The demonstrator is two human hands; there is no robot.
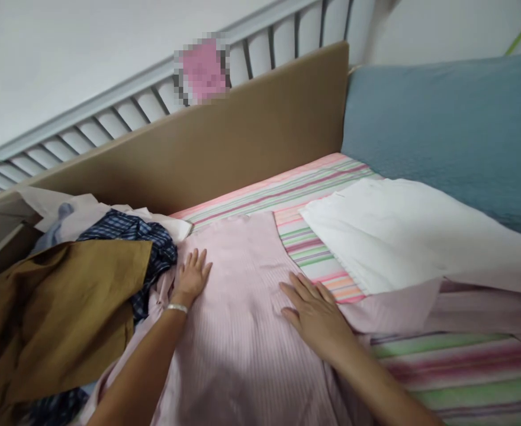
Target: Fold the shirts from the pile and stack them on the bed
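A pale pink ribbed long-sleeved top (243, 331) lies spread out on a striped sheet (318, 260), its neck end pointing away from me. My left hand (192, 275) rests flat near its left shoulder, fingers spread, a silvery band on the wrist. Across from it, my right hand (314, 313) lies with fingers stretched over the right shoulder and upper side. One sleeve (398, 310) runs out to the right, partly over a white cloth (407, 236). The other sleeve is bunched at the left, partly hidden by my forearm and other clothes.
A heap of clothes at the left holds a mustard-brown garment (65, 313), a dark blue checked one (131, 231) and whitish ones. Behind stands a tan board (243, 142) before a grey slatted rail (109, 121). A blue-grey padded panel (447, 130) stands at the right.
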